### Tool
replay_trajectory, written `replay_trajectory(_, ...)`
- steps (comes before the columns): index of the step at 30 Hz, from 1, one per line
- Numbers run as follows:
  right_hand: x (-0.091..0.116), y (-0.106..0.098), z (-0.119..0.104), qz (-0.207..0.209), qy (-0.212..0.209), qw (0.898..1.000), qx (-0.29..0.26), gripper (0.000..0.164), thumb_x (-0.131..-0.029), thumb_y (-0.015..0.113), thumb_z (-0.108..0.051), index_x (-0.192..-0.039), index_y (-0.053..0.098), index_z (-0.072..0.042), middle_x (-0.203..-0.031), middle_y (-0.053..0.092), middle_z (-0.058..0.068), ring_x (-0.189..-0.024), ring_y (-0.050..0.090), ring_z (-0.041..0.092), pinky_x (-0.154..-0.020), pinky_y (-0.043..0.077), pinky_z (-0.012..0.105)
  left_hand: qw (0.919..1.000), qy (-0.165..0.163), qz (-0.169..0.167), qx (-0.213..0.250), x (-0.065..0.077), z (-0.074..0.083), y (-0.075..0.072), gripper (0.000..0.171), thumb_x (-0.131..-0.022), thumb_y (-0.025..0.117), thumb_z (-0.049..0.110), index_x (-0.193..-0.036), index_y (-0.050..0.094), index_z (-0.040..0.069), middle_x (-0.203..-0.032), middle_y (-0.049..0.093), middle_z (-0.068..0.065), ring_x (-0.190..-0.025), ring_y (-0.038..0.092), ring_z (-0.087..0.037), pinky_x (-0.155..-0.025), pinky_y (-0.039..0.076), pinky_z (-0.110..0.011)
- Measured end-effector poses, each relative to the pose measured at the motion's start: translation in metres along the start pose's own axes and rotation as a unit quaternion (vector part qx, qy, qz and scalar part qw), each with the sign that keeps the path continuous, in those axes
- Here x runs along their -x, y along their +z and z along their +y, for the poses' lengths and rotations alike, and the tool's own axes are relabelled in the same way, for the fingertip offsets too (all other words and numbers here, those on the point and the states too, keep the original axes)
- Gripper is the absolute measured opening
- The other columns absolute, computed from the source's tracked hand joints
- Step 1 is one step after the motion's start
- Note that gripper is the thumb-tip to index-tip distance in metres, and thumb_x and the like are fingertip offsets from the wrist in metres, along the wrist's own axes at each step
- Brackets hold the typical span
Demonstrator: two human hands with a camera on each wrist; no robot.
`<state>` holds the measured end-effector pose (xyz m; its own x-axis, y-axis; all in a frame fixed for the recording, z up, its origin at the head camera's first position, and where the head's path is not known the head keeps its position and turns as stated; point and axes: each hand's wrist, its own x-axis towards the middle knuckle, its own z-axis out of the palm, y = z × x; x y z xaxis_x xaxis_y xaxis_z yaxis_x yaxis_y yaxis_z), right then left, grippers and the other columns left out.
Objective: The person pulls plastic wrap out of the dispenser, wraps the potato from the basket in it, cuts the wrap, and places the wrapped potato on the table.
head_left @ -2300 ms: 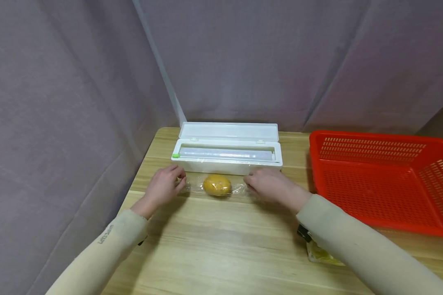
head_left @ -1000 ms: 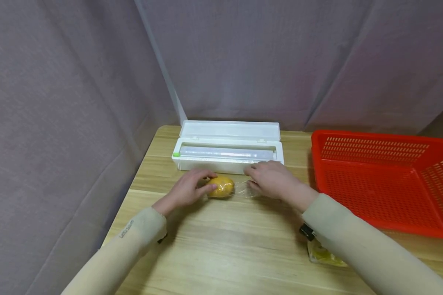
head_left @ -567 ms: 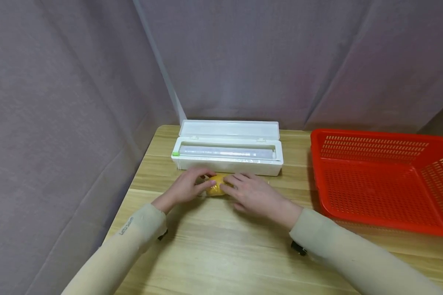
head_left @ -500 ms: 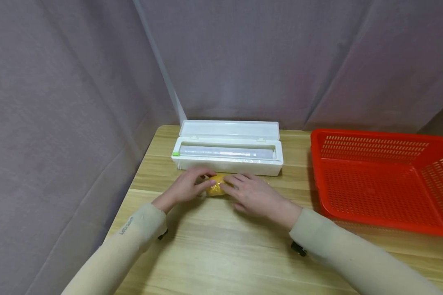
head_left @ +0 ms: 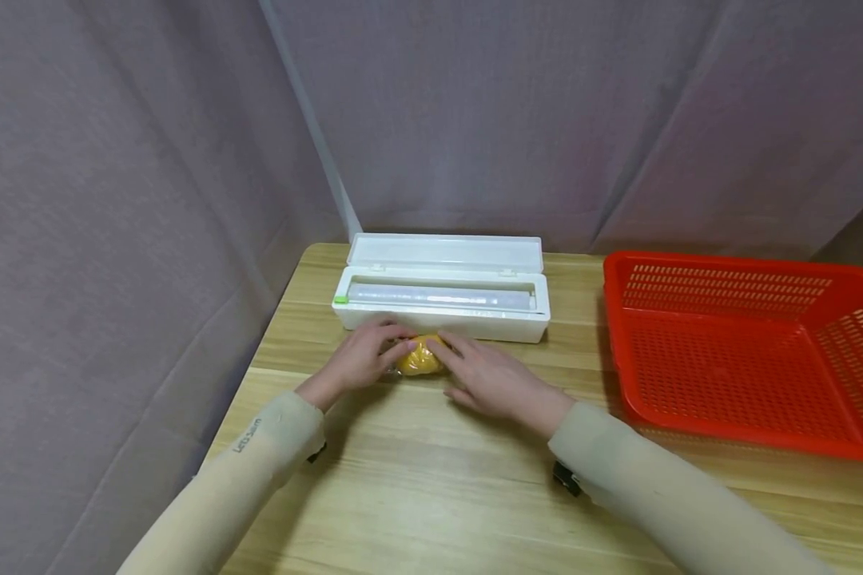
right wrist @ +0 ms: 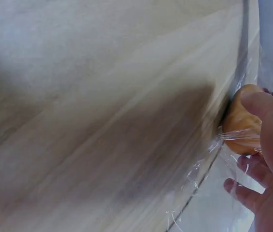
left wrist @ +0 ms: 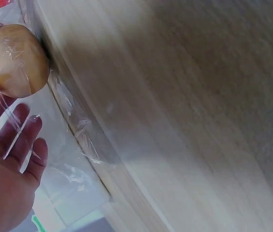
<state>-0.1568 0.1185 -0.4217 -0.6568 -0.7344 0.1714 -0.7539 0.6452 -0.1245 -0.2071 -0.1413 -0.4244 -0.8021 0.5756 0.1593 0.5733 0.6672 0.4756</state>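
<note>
A yellow oval fruit (head_left: 420, 357), wrapped in clear cling film, sits on the table just in front of the white film box. My left hand (head_left: 363, 355) holds its left end between thumb and fingers. On the right end, the thumb and fingers of my right hand (head_left: 492, 379) grip the fruit. In the left wrist view the fruit (left wrist: 18, 61) shows shiny creases of film across it. Loose cling film (right wrist: 192, 171) trails beside the fruit in the right wrist view. Directly behind the hands, the cling film box (head_left: 446, 323) stands with its lid raised and the roll inside.
A red plastic basket (head_left: 618, 359) stands at the right of the wooden table (head_left: 417, 487). A green slider (head_left: 341, 299) sits at the box's left end. Grey curtains (head_left: 475, 120) hang behind and to the left.
My hands were apart at the film's two ends. First the left, then the right moved inward onto the fruit, which has shifted slightly toward the box since half a second ago.
</note>
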Motion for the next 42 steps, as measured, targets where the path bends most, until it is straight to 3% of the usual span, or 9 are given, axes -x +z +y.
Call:
replay_trajectory(6,-0.012,0.010,0.007,0.040,-0.004,0.999,-0.004,0.074,-0.096,0.083,-0.028,-0.155,0.048,-0.002,-0.146,0.057,0.023,-0.133,0.059,0.039,-0.113,0.051,0.052,0.9996,-0.009,0.011,-0.023,0.001,0.002,0.001,0.030,-0.109,0.064,0.030,-0.122,0.078,0.007,-0.119,0.067,-0.009,-0.112,0.061,-0.026,-0.098,0.054,-0.046)
replay_trajectory(13,-0.028,0.015,0.013,0.071,0.002,0.997,-0.001,0.051,-0.093,0.086,-0.024,-0.133,0.059,-0.006,-0.126,0.062,0.016,-0.112,0.065,0.032,-0.098,0.059,0.044,0.9996,-0.013,0.021,-0.009,-0.003,-0.001,0.004,0.027,-0.111,0.060,0.026,-0.122,0.078,0.009,-0.119,0.070,-0.009,-0.115,0.063,-0.028,-0.102,0.052,-0.048)
replay_trajectory(17,-0.030,0.015,0.015,0.068,0.011,0.997,-0.015,0.047,-0.094,0.085,-0.025,-0.130,0.061,-0.008,-0.124,0.063,0.016,-0.107,0.068,0.031,-0.093,0.061,0.044,0.9995,-0.014,0.026,-0.008,-0.005,-0.003,0.005,0.028,-0.112,0.057,0.024,-0.123,0.077,0.007,-0.121,0.073,-0.011,-0.118,0.065,-0.030,-0.107,0.051,-0.049)
replay_trajectory(21,-0.031,0.015,0.017,0.072,0.015,0.997,-0.021,0.047,-0.094,0.086,-0.027,-0.129,0.061,-0.008,-0.122,0.065,0.017,-0.102,0.069,0.030,-0.090,0.062,0.044,0.9964,-0.001,0.074,-0.042,-0.003,-0.002,0.004,0.026,-0.111,0.059,0.022,-0.123,0.076,0.007,-0.117,0.073,-0.011,-0.113,0.067,-0.032,-0.102,0.053,-0.050)
replay_trajectory(24,-0.033,0.015,0.017,0.076,0.012,0.997,-0.018,0.048,-0.093,0.086,-0.029,-0.129,0.061,-0.008,-0.122,0.066,0.017,-0.100,0.070,0.031,-0.088,0.062,0.044,0.9858,0.032,0.133,-0.097,0.004,0.000,0.002,0.021,-0.107,0.065,0.020,-0.119,0.076,0.007,-0.112,0.071,-0.011,-0.106,0.066,-0.032,-0.095,0.052,-0.052)
replay_trajectory(26,-0.033,0.016,0.017,0.076,0.012,0.997,-0.018,0.049,-0.093,0.085,-0.030,-0.128,0.060,-0.008,-0.123,0.066,0.018,-0.100,0.070,0.031,-0.088,0.063,0.044,0.9777,0.061,0.150,-0.134,0.012,0.003,0.001,0.019,-0.103,0.070,0.020,-0.117,0.075,0.008,-0.110,0.069,-0.010,-0.103,0.066,-0.031,-0.094,0.053,-0.052)
replay_trajectory(29,-0.033,0.016,0.017,0.072,0.021,0.997,-0.032,0.048,-0.094,0.084,-0.030,-0.130,0.060,-0.008,-0.125,0.066,0.018,-0.103,0.070,0.033,-0.090,0.062,0.046,0.9738,0.094,0.119,-0.169,0.023,0.007,0.003,0.023,-0.100,0.074,0.022,-0.120,0.073,0.009,-0.117,0.070,-0.008,-0.110,0.067,-0.029,-0.101,0.053,-0.049)
replay_trajectory(33,-0.034,0.017,0.018,0.069,0.031,0.996,-0.047,0.047,-0.096,0.082,-0.030,-0.131,0.059,-0.007,-0.127,0.065,0.019,-0.106,0.070,0.035,-0.093,0.061,0.049,0.9786,0.086,0.072,-0.173,0.030,0.008,0.010,0.037,-0.099,0.078,0.024,-0.132,0.070,0.010,-0.129,0.069,-0.009,-0.118,0.067,-0.029,-0.105,0.054,-0.046)
replay_trajectory(42,-0.032,0.020,0.018,0.084,0.036,0.994,-0.061,0.041,-0.101,0.077,-0.029,-0.131,0.059,-0.007,-0.124,0.065,0.015,-0.102,0.069,0.030,-0.089,0.061,0.047,0.9841,0.067,0.092,-0.136,0.020,0.007,0.017,0.053,-0.089,0.090,0.017,-0.135,0.067,0.007,-0.131,0.067,-0.011,-0.117,0.068,-0.031,-0.101,0.057,-0.048)
